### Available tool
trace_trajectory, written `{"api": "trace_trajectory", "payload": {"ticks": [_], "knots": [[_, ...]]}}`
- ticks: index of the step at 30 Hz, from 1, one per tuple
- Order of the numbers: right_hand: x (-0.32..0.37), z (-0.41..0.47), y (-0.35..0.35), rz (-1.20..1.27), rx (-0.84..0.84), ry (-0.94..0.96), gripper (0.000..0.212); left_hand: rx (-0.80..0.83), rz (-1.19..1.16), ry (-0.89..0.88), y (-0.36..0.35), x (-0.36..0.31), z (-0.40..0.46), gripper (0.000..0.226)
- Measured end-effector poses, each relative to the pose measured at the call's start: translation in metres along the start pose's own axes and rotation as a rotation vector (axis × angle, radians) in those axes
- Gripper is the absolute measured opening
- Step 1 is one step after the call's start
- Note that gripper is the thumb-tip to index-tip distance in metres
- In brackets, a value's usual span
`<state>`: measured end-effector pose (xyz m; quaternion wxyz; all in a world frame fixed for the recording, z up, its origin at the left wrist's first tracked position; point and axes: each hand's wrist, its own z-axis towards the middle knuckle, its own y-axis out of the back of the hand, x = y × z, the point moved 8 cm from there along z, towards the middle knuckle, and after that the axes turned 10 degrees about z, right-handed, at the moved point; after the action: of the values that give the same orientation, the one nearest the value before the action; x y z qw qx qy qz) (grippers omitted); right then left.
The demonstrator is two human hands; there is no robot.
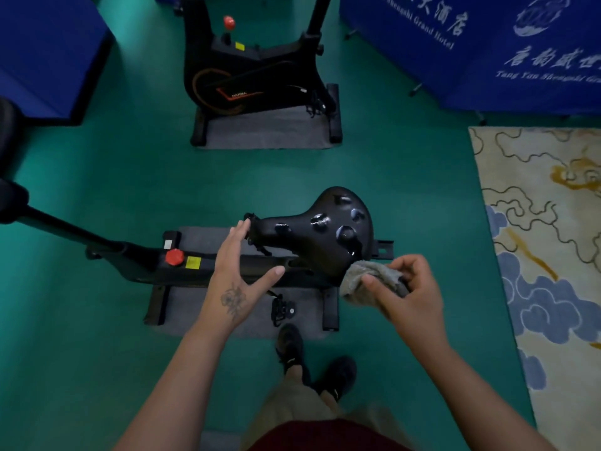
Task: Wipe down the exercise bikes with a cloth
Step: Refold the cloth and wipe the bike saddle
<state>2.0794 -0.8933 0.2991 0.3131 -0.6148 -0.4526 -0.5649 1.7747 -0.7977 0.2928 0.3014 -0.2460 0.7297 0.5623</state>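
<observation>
beside the saddle (325,229) of the near exercise bike (234,266), both hands are at work. the right hand (411,292) grips a bunched grey cloth (364,276), fingers (398,265) curled round it, and the cloth touches the saddle's wide rear edge. the left hand (239,265) is spread flat with straight fingers, released, at the saddle's narrow nose; whether it touches the nose cannot be told.

the step in hand looks like wiping the saddle, with the frame below it probably still to do. the next move likely calls for dragging the cloth forward over the top while the left hand steadies the nose.

the saddle is black, glossy and smooth, pear-shaped with oval dimples that catch the light. the cloth looks soft and fuzzy, like terry. below the saddle the frame is matt black, carrying a red knob (174,256) and a yellow label (193,263). beyond the saddle a second bike (253,73) stands on the green floor (113,177), well apart.
</observation>
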Motion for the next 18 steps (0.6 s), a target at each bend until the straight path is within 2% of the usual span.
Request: {"api": "trace_trajectory", "payload": {"ticks": [5, 13, 18], "knots": [[0.018, 0.017, -0.047, -0.048, 0.083, 0.020, 0.039, 0.066, -0.039, 0.004, 0.000, 0.014, 0.030, 0.098], [0.057, 0.066, -0.135, -0.317, 0.221, 0.168, 0.033, 0.166, -0.079, -0.114, -0.015, 0.027, 0.063, 0.095], [0.060, 0.073, -0.171, -0.581, 0.290, 0.435, 0.019, 0.167, -0.113, -0.216, -0.018, 0.028, 0.067, 0.088]]}}
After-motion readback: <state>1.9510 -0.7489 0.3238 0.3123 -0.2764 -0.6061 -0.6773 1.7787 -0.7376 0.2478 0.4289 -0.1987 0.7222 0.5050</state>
